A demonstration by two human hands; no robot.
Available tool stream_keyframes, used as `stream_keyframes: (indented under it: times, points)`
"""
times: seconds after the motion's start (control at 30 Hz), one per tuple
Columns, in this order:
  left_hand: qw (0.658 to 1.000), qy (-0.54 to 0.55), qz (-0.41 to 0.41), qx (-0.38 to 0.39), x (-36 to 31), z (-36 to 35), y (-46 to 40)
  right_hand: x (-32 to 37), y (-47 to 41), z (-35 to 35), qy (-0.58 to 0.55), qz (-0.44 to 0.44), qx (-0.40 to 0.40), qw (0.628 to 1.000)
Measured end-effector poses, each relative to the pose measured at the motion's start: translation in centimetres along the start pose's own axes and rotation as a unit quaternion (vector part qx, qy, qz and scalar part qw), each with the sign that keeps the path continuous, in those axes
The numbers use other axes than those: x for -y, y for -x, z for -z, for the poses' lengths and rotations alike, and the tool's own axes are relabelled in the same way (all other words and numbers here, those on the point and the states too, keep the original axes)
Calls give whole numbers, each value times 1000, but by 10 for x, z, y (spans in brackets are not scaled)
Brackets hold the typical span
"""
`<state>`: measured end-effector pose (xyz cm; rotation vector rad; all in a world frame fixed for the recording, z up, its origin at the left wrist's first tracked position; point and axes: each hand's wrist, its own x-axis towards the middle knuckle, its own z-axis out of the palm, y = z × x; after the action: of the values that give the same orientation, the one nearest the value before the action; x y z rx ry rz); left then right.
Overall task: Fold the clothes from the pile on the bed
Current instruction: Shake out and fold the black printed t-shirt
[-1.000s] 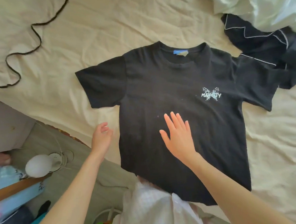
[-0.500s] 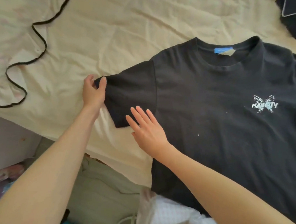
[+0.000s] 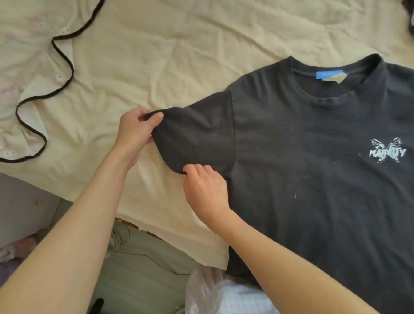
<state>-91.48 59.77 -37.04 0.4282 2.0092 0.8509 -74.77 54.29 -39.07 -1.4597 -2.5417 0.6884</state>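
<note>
While the black T-shirt (image 3: 325, 185) lies flat and face up on the cream sheet (image 3: 169, 49) of the bed, both hands hold its sleeve (image 3: 197, 135). The left hand (image 3: 135, 132) pinches the top corner of the sleeve edge. The right hand (image 3: 205, 188) pinches the bottom corner, near the armpit. Holding both corners keeps the edge straight, so the sleeve can probably be folded neatly over the chest. A white cloth with black trim (image 3: 24, 83) lies well apart.
</note>
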Motion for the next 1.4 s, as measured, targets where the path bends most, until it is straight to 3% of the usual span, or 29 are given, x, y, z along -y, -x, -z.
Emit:
stream_keyframes:
  times: [0.1,0.27,0.4,0.5,0.6,0.7,0.73,0.83,0.93,1.0,1.13,1.27,1.4]
  points:
    - [999,9,-43,24,-28,-11,22,-3,15,25,-144,-72,14,987]
    - [991,-17,-115,71,-79,-72,58,-38,40,76,-326,-201,0,924]
    - [965,-85,-168,182,-97,-149,87,-81,60,103,-390,-291,-30,873]
    - [931,-196,-184,248,-83,-184,97,-118,71,107,-384,-370,19,846]
    - [961,-190,-137,148,-46,-179,100,-147,83,104,-353,-446,103,816]
    - [981,-188,-45,23,-1,-156,99,-163,80,103,-329,-464,109,815]
    - [982,-186,-16,10,14,-149,100,-166,75,103,-315,-455,90,828]
    - [985,-155,49,53,43,-142,105,-166,50,105,-208,-353,31,912]
    - [990,-47,87,103,56,-145,109,-161,14,101,-125,-189,28,974]
    - [990,-12,88,111,61,-146,110,-158,-12,94,-59,-67,53,995]
    - [995,-73,32,64,78,-143,119,-154,-56,69,63,72,140,985]
    - [994,-87,25,59,95,-140,123,-165,-81,43,147,62,214,964]
    - [982,-138,49,122,102,-133,125,-163,-76,37,140,65,188,970]
